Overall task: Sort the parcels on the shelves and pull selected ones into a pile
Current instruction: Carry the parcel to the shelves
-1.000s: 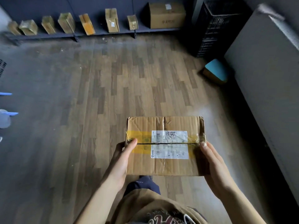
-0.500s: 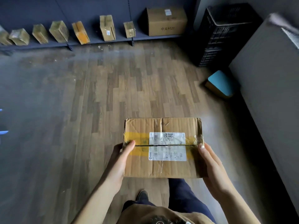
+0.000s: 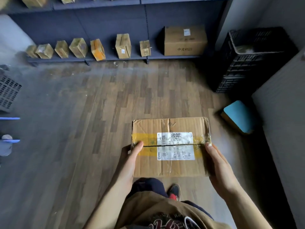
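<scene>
I hold a flat cardboard parcel (image 3: 170,166) with yellow tape and a white shipping label level above the wooden floor. My left hand (image 3: 129,160) grips its left side, thumb on top by the tape. My right hand (image 3: 217,164) grips its right side the same way. Ahead, the dark bottom shelf (image 3: 115,58) carries a row of several small taped parcels (image 3: 123,46) leaning on edge and one large brown carton (image 3: 184,40) at its right end. More parcels show on the shelf above, cut off by the frame.
A black slatted crate (image 3: 247,63) stands at the right of the shelf. A box with a blue top (image 3: 237,116) lies on the floor against a grey panel (image 3: 283,121) along the right. A grey grid crate (image 3: 8,93) sits at the left edge.
The view has tilted up and come closer to the shelf, so the shelf parcels look larger. The parcel stays held the same way in both hands.
</scene>
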A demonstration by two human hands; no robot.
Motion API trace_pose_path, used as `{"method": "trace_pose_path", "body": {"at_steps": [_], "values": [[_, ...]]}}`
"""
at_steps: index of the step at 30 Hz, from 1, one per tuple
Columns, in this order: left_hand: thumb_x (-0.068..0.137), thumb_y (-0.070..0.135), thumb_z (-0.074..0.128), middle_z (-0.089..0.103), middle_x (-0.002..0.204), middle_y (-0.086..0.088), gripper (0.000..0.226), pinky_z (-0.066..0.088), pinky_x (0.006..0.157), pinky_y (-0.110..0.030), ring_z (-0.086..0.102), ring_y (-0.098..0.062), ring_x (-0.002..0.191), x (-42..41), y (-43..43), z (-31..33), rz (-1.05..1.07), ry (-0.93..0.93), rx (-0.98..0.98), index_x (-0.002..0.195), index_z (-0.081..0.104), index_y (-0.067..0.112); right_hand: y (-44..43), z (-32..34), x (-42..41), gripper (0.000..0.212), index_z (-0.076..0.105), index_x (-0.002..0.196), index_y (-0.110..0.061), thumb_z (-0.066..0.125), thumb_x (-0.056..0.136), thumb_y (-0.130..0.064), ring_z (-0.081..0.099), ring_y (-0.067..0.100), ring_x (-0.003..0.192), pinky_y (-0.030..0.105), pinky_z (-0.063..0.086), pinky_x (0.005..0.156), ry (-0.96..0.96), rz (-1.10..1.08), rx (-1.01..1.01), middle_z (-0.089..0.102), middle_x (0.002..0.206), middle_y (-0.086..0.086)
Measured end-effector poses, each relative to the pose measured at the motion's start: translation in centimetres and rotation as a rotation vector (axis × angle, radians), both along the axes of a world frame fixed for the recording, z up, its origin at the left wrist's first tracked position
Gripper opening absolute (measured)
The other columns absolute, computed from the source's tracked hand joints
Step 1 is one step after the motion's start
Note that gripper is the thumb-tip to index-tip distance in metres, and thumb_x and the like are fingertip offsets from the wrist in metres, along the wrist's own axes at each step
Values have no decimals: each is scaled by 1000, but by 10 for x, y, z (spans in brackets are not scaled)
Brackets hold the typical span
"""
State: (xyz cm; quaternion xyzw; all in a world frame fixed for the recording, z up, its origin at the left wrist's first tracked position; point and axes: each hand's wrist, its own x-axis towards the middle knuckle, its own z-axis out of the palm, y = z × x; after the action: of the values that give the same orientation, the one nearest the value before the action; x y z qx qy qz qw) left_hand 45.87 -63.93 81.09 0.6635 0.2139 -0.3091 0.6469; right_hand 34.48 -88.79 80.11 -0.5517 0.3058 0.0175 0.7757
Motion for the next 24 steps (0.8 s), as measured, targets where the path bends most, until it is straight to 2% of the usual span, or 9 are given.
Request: {"method": "trace_pose_path", "body": {"at_steps": [4,6,9,14,16,18,21,24], "values": [[66,72,82,78,114,4,67,54,102,-51,71,-22,113,45,-39,0,19,-1,-41,121,71,35,-38,-3,47,70,58,144,-32,59,86,-73,64,26,129,62,42,114,38,8,-18,71,135,1],[70,67,76,78,112,1,62,56,98,-47,73,-23,109,69,-57,-3,17,32,-28,122,71,33,-55,-9,71,69,57,144,-33,59,87,-72,63,26,130,62,42,114,50,23,-11,70,136,0],[69,68,72,78,111,-1,63,56,99,-50,73,-24,108,112,-82,-12,7,48,-13,121,71,32,-77,-16,114,65,57,144,-34,57,90,-70,64,25,129,63,42,114,76,13,-44,70,135,0],[57,75,82,78,111,-1,78,61,89,-46,74,-23,104,203,-121,-30,12,79,-9,122,67,33,-116,-20,198,57,62,139,-31,55,93,-64,65,27,127,64,42,114,142,-18,-45,72,132,3],[59,73,84,78,111,-1,75,61,87,-44,74,-23,104,244,-138,-26,-1,93,-27,120,68,33,-132,-16,235,53,62,139,-31,56,97,-62,65,27,127,65,42,113,126,-30,-44,72,131,3],[63,70,81,78,111,1,67,58,93,-43,72,-22,106,285,-154,-21,-18,93,-37,119,68,34,-148,-7,273,48,62,139,-28,55,101,-56,66,28,126,64,43,113,117,-56,-45,73,130,4],[50,82,83,74,121,11,83,46,111,-51,65,-19,121,347,-178,-17,-56,52,-45,122,68,43,-173,5,332,49,60,140,-23,51,100,-51,67,28,124,61,46,110,98,-72,-58,73,129,6],[52,78,83,75,119,12,76,46,111,-52,66,-19,121,398,-204,-7,-45,-4,-78,119,71,42,-196,14,384,49,60,139,-24,51,100,-52,69,22,121,53,52,103,57,-94,-64,74,127,3]]}}
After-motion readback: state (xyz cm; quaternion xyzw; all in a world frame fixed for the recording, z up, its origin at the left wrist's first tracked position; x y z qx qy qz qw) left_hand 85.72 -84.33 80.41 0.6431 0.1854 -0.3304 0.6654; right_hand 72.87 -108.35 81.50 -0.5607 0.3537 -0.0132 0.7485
